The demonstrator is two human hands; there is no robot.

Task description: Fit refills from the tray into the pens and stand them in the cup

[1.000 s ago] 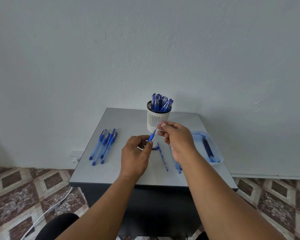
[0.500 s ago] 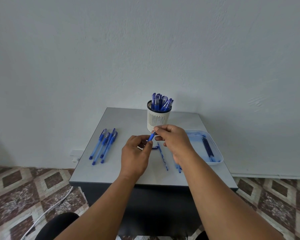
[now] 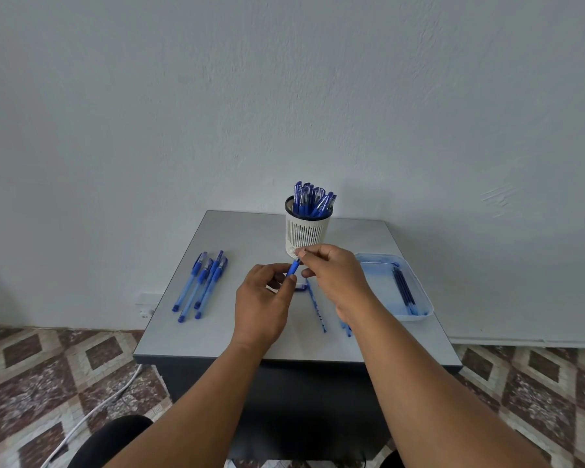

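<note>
Pen Held Between Both Hands in Front of the Cup

The left hand point(image 3: 262, 298) curls round the lower part of a blue pen point(image 3: 293, 267), thumb and fingers closed on its barrel, while the right hand point(image 3: 335, 275) pinches the pen's upper end between thumb and fingertips. The pen sits in the air just above the surface point(image 3: 250, 238), close in front of the white slotted cup point(image 3: 307, 231). Its long axis runs diagonally, low end toward the left hand and high end up and away toward the cup. Gripping it at both ends likely steadies the barrel so a refill or tip piece can be seated or twisted home; which it is cannot be made out

The cup already stands full of capped pens, upright and leaning. Four more pens point(image 3: 201, 285) lie side by side to the left, roughly parallel, probably waiting their turn. The clear tray point(image 3: 419, 315) at the right holds a few dark refills point(image 3: 402, 288) lying lengthwise. Loose blue parts point(image 3: 316, 305) rest on the surface beneath the hands
</note>
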